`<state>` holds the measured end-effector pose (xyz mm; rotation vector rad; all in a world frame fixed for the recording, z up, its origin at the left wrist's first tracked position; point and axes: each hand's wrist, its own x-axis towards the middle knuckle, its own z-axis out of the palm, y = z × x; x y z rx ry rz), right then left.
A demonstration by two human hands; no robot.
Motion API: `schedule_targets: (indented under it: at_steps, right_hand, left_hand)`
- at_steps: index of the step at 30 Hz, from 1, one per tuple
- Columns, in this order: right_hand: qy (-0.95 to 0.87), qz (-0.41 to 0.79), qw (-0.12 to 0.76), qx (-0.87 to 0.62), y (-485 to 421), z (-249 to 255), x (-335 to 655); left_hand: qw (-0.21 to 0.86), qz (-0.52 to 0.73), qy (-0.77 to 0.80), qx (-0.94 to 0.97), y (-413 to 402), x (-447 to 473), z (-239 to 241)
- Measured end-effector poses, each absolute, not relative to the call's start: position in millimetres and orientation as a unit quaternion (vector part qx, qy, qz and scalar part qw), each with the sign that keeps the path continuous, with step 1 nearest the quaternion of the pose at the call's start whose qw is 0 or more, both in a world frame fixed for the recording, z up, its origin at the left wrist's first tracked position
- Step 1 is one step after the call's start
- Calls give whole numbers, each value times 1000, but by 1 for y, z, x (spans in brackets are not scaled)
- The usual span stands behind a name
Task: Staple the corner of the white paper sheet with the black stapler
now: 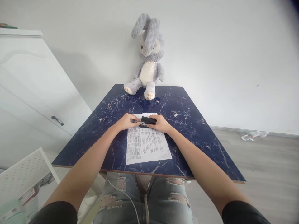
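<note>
Stapler (pixel 149 120) is spanning the upper part of a printed sheet (pixel 149 144), its long axis running nearly left to right across the page, the black end pointing right and tilting slightly toward the near side. Whether it is resting on the paper or hovering just above, I cannot tell. The right hand (pixel 161 123) is gripping the black body snugly at its right end. The left hand (pixel 128 122) is keeping a narrow pinch on a silvery metal piece (pixel 136 121) at the other end; whether that belongs to the stapler I cannot tell.

The sheet is lying slightly askew, its bottom edge sitting near the front edge of the blue table (pixel 196 146). Marbled surface is stretching out on both sides of the page, the right side carrying a small white scrap (pixel 176 115). Beyond the sheet, more tabletop is reaching back to a plush rabbit (pixel 148 73), which is sitting at the far edge before the wall (pixel 210 56). A white cabinet (pixel 35 84) is standing past the left edge.
</note>
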<state>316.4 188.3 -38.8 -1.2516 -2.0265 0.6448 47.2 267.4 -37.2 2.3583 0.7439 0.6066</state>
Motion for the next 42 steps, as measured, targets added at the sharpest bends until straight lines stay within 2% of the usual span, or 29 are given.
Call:
schedule_targets:
  at_steps: [7,13,18,24,29,33,36,42]
  right_hand:
    - [-773,252,338,-473,189,-40,316]
    - [-752,263,365,-481,186,-33,321]
    - [-776,281,384,-415,181,-26,321]
    - [-792,270,388,-386,175,-19,314]
    - [-754,241,374,-484,182,-12,341]
    - [-664,154,393,-617,190,-16,386]
    - [-637,112,359,-672,192,-21,414]
    - [-692,225,302,-617,187,-19,412]
  left_hand:
    - [254,204,250,912,267,38,-27]
    - [365,177,293,866,265,24,-9]
    - [418,226,304,826,257,39,-15]
    - [378,289,287,831,246,71,-29]
    - [300,322,309,843,248,81,-38]
    - [210,229,337,889,248,87,-52]
    - [185,153,353,904,249,87,-60]
    - [184,119,355,909,255,79,-58]
